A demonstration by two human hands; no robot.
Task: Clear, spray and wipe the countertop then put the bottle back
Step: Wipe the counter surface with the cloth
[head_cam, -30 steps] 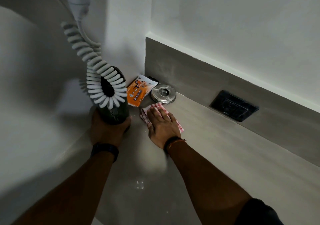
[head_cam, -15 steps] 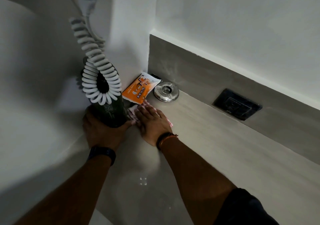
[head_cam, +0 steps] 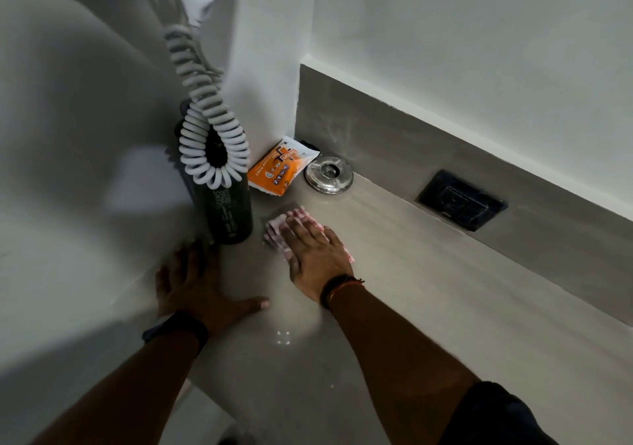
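A dark bottle point(head_cam: 227, 211) stands upright on the grey countertop point(head_cam: 428, 290) near the left wall. My left hand point(head_cam: 202, 283) lies flat just in front of the bottle, fingers spread, off it. My right hand point(head_cam: 315, 256) presses flat on a red-and-white checked cloth point(head_cam: 279, 230), to the right of the bottle's base. Most of the cloth is hidden under the palm.
A white coiled cord point(head_cam: 209, 129) hangs in front of the bottle's top. An orange wipes packet point(head_cam: 279, 170) and a round steel ashtray point(head_cam: 329, 173) sit in the back corner. A black wall socket point(head_cam: 460, 199) is set in the grey backsplash.
My left hand has let go of the bottle and drawn back onto the counter. The bottle now stands alone. My right hand stays on the cloth beside the bottle's base.
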